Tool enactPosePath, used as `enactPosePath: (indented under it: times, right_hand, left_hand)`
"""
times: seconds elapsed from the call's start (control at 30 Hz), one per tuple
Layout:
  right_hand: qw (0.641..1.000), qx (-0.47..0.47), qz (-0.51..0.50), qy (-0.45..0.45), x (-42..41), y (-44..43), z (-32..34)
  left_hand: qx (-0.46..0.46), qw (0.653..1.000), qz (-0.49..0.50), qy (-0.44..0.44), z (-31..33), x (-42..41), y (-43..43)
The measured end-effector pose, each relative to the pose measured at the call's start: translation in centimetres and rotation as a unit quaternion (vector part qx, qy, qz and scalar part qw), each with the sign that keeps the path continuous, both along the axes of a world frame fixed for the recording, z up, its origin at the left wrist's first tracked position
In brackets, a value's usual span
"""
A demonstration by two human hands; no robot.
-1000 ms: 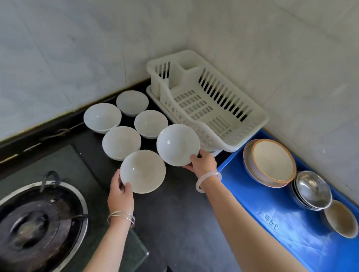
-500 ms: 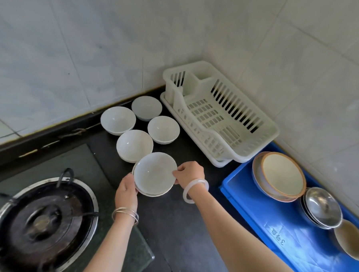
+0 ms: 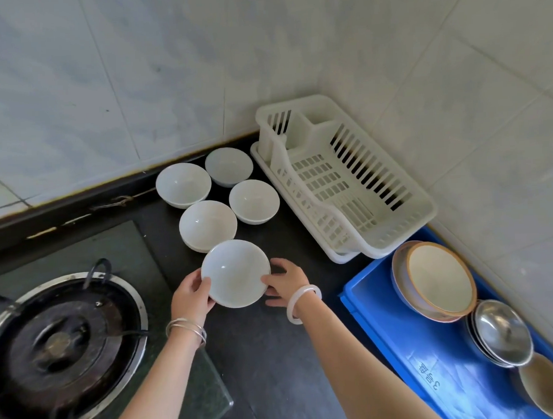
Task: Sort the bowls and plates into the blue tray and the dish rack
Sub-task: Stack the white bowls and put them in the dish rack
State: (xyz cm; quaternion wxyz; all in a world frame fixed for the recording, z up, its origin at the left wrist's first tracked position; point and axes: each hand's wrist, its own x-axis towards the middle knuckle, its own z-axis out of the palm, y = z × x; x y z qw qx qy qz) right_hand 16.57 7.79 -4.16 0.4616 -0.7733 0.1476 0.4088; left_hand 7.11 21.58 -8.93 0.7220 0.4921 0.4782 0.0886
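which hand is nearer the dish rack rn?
Right. The right hand sits just short of the dish rack, at the stacked bowl's rack side; the left hand is on the stove side.

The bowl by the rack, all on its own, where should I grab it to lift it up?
Grab that bowl by its rim, coming from above on the rack side. It sits upright with its mouth open, and other bowls crowd its left and back, so that side looks freest.
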Motion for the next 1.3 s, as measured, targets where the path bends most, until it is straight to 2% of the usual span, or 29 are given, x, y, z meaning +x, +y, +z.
enactPosePath:
  times: [0.07,0.27,0.47,0.63,0.73,0.9,1.03,1.3]
  right_hand:
    - [0.997,0.058,-0.023,0.047,-0.3,0.1,-0.4]
    - [0.997,0.073,-0.030,0.011,0.4,-1.2,-0.7]
    - [0.980,0.151,-0.093,-0.087,4.7,-3.9,3.7]
    - [0.968,0.142,-0.129,-0.162,10.6,-6.2,7.6]
    - [0.961,0.136,-0.160,-0.182,14.6,-7.2,8.8]
    - [0.954,0.144,-0.204,-0.164,20.6,-7.2,8.4]
    - [0.957,0.115,-0.234,-0.128,24.3,-6.6,6.2]
    - [0.958,0.076,-0.255,-0.106,28.8,-6.1,1.9]
  left_hand:
    - [0.003,1.000,0.002,0.004,0.3,0.0,0.0]
    - [0.018,1.000,-0.014,-0.020,2.3,0.4,-0.2]
    - [0.046,0.993,-0.068,-0.086,8.0,6.2,-1.1]
    - [0.069,0.979,-0.138,-0.134,12.0,14.0,-2.4]
    - [0.041,0.974,-0.169,-0.144,12.7,19.2,-3.4]
    - [0.038,0.971,-0.202,-0.125,11.1,27.1,-4.7]
    - [0.102,0.963,-0.238,-0.072,8.7,31.7,-4.8]
    - [0.145,0.949,-0.280,-0.006,5.4,36.3,-5.0]
